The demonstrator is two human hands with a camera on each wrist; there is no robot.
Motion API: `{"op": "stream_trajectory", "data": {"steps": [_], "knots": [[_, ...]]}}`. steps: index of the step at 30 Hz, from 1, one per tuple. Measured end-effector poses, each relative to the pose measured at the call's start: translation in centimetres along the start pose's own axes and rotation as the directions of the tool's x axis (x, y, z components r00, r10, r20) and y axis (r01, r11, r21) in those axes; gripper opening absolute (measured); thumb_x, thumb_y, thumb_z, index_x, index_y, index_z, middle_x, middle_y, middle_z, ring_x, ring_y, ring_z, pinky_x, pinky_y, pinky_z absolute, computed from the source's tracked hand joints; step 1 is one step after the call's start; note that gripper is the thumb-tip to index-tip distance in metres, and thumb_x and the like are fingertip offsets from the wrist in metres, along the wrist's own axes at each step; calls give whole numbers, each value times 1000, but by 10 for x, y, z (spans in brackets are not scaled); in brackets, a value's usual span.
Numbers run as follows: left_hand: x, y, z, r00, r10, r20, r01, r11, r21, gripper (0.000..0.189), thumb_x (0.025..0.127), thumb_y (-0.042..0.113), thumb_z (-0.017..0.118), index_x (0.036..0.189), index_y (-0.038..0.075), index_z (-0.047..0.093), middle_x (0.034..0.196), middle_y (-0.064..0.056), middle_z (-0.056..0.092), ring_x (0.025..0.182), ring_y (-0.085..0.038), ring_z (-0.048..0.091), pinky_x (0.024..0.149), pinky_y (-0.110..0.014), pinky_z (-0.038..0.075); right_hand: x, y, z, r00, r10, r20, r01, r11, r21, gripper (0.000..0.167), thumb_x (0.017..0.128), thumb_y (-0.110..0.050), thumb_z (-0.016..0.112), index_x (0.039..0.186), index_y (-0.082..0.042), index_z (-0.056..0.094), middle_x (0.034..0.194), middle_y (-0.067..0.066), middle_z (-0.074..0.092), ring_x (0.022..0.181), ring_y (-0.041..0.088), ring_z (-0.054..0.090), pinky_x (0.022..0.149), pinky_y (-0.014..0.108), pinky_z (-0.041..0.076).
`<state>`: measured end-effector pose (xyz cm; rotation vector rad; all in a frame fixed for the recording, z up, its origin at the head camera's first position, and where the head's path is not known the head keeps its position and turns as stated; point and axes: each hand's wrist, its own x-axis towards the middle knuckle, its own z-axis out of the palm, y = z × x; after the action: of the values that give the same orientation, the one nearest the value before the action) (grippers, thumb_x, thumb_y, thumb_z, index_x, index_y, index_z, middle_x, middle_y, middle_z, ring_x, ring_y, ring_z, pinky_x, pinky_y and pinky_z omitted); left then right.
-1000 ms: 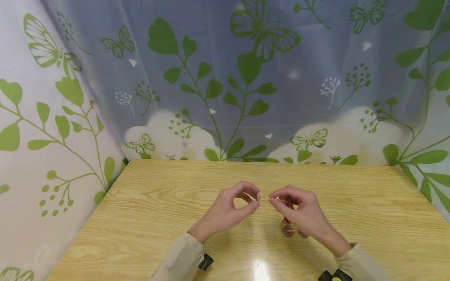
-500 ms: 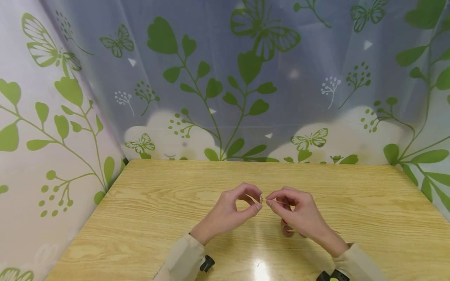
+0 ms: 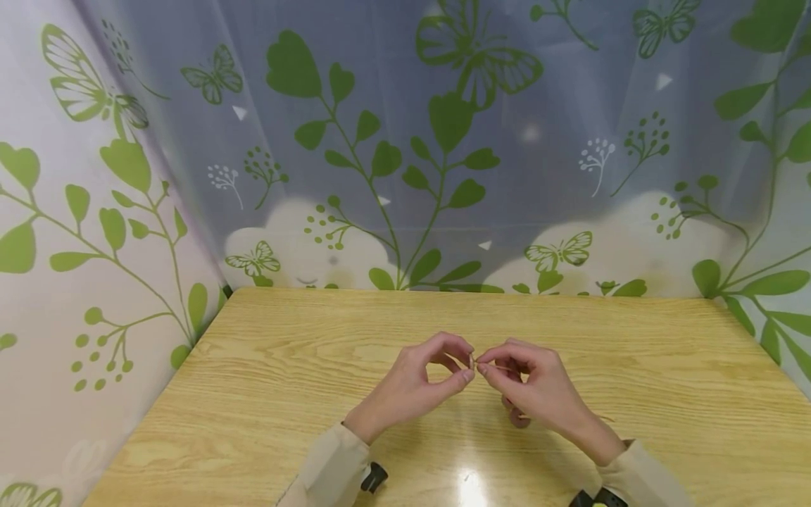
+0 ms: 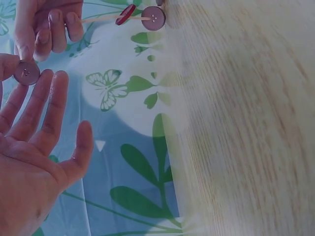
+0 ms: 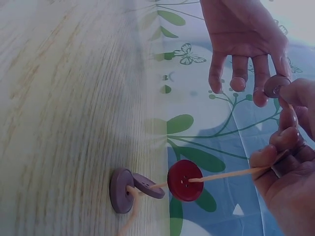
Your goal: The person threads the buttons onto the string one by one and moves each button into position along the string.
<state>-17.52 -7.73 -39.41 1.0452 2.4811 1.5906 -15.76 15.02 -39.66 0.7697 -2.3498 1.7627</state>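
Note:
In the head view my left hand [image 3: 412, 377] pinches a round mauve button [image 4: 26, 73] at its edge between thumb and fingertip. Facing it, my right hand [image 3: 538, 384] pinches a thin pale orange cord [image 5: 224, 174] near its end, right at the middle of that button. The cord runs back through the right hand's curled fingers and hangs below. Threaded on the hanging part are a red button [image 5: 185, 180] and two mauve buttons, one upright [image 5: 121, 191] and one tilted [image 5: 149, 186]. The right hand partly hides these buttons in the head view.
A wood-grain table [image 3: 266, 394] lies under both hands. Behind it hangs a blue and cream curtain [image 3: 405, 176] printed with green leaves and butterflies. Each wrist carries a black camera mount, the left one [image 3: 374, 477] showing beside the beige sleeve [image 3: 329, 465].
The hands have come together: the right has shifted left and the left slightly right, closing the gap between cord end and button. The strung buttons have moved a little left with the right hand.

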Motion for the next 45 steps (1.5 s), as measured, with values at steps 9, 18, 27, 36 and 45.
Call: {"op": "stream_trajectory", "data": {"steps": [9,18,27,36,45], "knots": [[-1,-1,0,999,-37,-3,37,999,5,16,100,27,68,114,21,62,113,5,72,98,-7,70,89,-29,57,0,1,1,1000,5,12,-5,1000,12,7,97,-8,69,101,-10,74,74,3,52,44,5,46,32,24,38],[-2,-2,1,1000,-19,2,19,1000,17,15,103,28,62,113,19,68,112,2,74,105,-18,71,93,-30,57,-1,1,1,1000,13,20,-13,1000,17,8,98,-7,68,102,-10,74,74,2,54,44,6,47,34,24,39],[-2,-1,2,1000,-4,-16,4,999,39,13,104,25,61,111,17,68,108,1,75,96,-9,69,88,-25,56,-2,0,0,999,39,39,-39,999,21,6,98,-10,69,102,-11,74,73,3,54,43,7,46,33,24,39],[-3,-5,4,996,78,-38,-74,993,90,8,103,20,64,107,16,68,103,1,71,93,-7,66,83,-27,57,-2,1,0,998,18,55,-19,999,26,8,99,-9,67,103,-10,74,75,4,55,43,6,46,33,24,39],[-2,-7,4,998,64,-20,-63,997,39,5,103,16,62,106,14,66,100,1,73,90,-5,66,89,-28,57,-2,2,0,999,23,49,-23,1000,12,12,97,-9,70,108,-10,72,64,2,53,42,5,46,33,24,39]]}}
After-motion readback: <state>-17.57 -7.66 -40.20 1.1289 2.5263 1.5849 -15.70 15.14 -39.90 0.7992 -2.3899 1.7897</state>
